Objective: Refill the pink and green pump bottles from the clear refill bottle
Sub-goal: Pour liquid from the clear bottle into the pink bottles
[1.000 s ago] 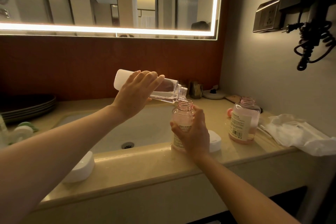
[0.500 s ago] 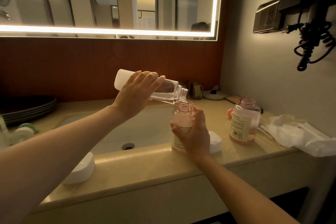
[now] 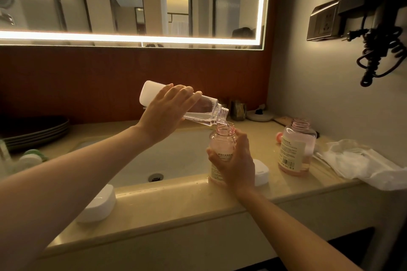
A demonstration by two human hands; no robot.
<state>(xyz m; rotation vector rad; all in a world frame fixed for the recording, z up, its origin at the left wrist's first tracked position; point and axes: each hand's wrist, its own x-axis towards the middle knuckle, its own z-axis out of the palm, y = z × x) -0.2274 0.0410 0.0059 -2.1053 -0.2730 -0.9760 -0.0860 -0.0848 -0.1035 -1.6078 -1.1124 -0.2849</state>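
My left hand (image 3: 167, 114) grips the clear refill bottle (image 3: 207, 114), tilted with its neck down over the open mouth of a pink bottle (image 3: 220, 141). Clear liquid lies along the refill bottle's lower side and touches the pink bottle's rim. My right hand (image 3: 235, 163) wraps around that pink bottle, which stands on the counter's front ledge (image 3: 176, 200) by the sink. A second pink bottle (image 3: 295, 147), open and capless, stands further right. A green and white pump piece (image 3: 30, 156) lies at the far left.
The sink basin (image 3: 171, 160) lies behind the ledge. White caps rest at left (image 3: 99, 204) and behind my right hand (image 3: 261, 171). Crumpled white plastic (image 3: 361, 163) lies at right, dark plates (image 3: 35, 130) at back left, a wall hair dryer (image 3: 374, 20) above.
The refill bottle's rear end has risen slightly, steepening the tilt, and its neck sits a little lower over the pink bottle's mouth. Both hands hold their places.
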